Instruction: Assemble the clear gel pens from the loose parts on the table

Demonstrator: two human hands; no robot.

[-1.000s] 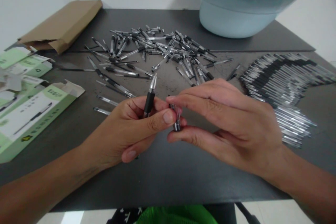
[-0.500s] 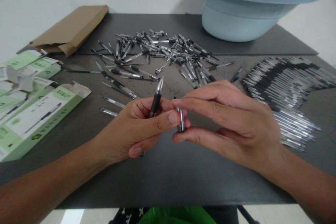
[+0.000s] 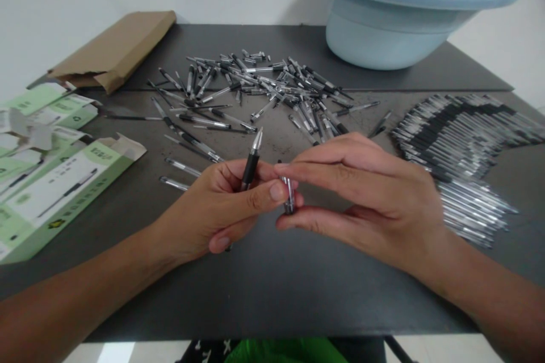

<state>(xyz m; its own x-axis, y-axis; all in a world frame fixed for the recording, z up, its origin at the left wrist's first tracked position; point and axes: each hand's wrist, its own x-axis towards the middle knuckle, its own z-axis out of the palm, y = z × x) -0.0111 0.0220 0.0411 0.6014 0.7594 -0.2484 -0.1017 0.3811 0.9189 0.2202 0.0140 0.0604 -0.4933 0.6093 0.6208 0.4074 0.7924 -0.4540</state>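
My left hand (image 3: 232,201) is closed around a pen (image 3: 251,164) with a black grip; its bare metal tip points up and away from me. Between both hands is a short clear pen cap (image 3: 288,195) with a dark end. The thumb and fingertips of my right hand (image 3: 366,193) pinch this cap from above and below, while my left thumb and fingers touch its left side. Part of the pen is hidden inside my left palm. Beyond my hands lies a loose heap of pens and caps (image 3: 264,82).
At the right, many capped pens (image 3: 464,130) lie side by side in rows. Green-and-white pen boxes (image 3: 72,193) are at the left, with a brown paper bag (image 3: 119,45) behind them. A light blue basin (image 3: 383,28) stands at the back right of the dark table (image 3: 272,295).
Both hands keep nearly the same pose, and the cap has shifted very slightly left with my right hand. The whole view has moved a little.
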